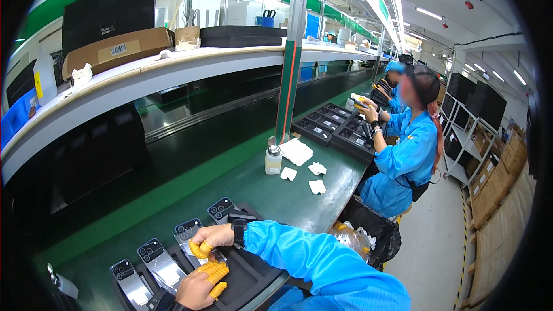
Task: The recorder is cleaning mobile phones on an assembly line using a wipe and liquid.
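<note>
My right hand, yellow cots on its fingers, curls over a silver smartphone lying camera side up in a black foam tray. Its fingers are closed; a bit of white shows under them, too hidden to name. Just nearer to me, my left hand has its cotted fingers stretched side by side, thumb apart, over the tray and close to that phone's lower end. Two more smartphones, one in the middle left and one at the far left, lie alongside. Another phone sits at the tray's far right.
A pump bottle and white wipes lie on the green bench. A second bottle stands at the lower left. Beyond are stacked black trays and a co-worker in a blue smock. A bagged bin stands beside the bench.
</note>
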`<state>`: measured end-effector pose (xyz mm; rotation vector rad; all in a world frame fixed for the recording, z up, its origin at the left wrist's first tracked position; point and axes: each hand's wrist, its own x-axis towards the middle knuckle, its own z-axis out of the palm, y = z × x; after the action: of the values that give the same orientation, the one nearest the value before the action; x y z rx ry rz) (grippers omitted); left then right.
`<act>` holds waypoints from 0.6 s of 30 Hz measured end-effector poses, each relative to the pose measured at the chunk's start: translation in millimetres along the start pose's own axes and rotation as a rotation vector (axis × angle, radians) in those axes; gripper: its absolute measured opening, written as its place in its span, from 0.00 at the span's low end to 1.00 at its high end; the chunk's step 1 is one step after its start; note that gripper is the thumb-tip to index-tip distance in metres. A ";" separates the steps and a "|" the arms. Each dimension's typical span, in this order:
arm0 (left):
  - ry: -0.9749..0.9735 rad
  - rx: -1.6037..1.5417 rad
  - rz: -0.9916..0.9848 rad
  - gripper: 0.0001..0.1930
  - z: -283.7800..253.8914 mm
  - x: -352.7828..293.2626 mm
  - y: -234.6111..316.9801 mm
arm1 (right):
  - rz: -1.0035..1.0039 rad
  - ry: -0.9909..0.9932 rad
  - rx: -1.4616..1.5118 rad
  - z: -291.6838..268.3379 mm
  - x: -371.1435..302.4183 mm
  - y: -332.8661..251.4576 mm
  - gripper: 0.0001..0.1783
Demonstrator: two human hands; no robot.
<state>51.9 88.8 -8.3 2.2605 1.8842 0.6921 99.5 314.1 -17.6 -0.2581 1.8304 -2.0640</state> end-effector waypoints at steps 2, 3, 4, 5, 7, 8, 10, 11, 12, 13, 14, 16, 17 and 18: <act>0.023 0.000 0.024 0.21 2.3 -0.2 -1.3 | -0.013 -0.014 0.006 -0.1 -0.3 -0.4 0.06; 0.024 0.001 0.024 0.21 2.0 0.0 -1.3 | -0.012 -0.005 0.008 1.4 -1.3 -2.2 0.07; 0.023 0.000 0.023 0.20 1.9 0.1 -1.1 | -0.011 -0.005 0.006 1.0 -0.9 -2.2 0.07; 0.024 -0.002 0.020 0.20 2.1 0.2 0.0 | -0.018 -0.007 0.002 0.6 -0.7 -1.5 0.06; 0.085 -0.106 0.010 0.17 4.0 -0.1 3.2 | -0.023 -0.013 -0.003 -0.7 0.8 2.1 0.06; 0.141 -0.210 0.006 0.14 4.6 0.2 3.2 | -0.036 -0.008 0.004 -2.7 2.2 4.8 0.06; 0.086 -0.110 0.027 0.17 5.5 0.8 -2.1 | -0.049 -0.005 0.010 -5.4 3.4 9.4 0.08; 0.028 -0.010 0.047 0.20 4.5 1.5 -3.4 | -0.055 -0.005 0.008 -6.0 3.6 10.7 0.08; 0.029 -0.010 0.045 0.20 4.3 1.7 -2.4 | -0.060 -0.005 0.005 -6.4 4.0 11.6 0.08; 0.114 -0.077 0.072 0.16 4.1 2.4 -0.2 | -0.060 -0.007 0.005 -6.7 4.5 11.8 0.08; 0.197 -0.146 0.098 0.13 3.8 2.7 1.7 | -0.062 -0.006 0.016 -6.3 4.1 11.7 0.08; 0.114 -0.066 0.066 0.16 3.8 1.3 -2.3 | -0.065 -0.005 0.029 -6.9 4.8 12.3 0.08; 0.029 0.014 0.035 0.20 3.6 0.1 -3.4 | -0.069 0.003 0.018 -7.2 5.3 13.1 0.08; 0.025 0.013 0.032 0.20 3.2 -0.7 -3.2 | -0.073 0.012 0.008 -6.8 6.1 13.3 0.08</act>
<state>50.3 89.4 -12.5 2.3056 1.8725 0.7173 93.3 316.9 -32.3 -0.3161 1.8454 -2.1251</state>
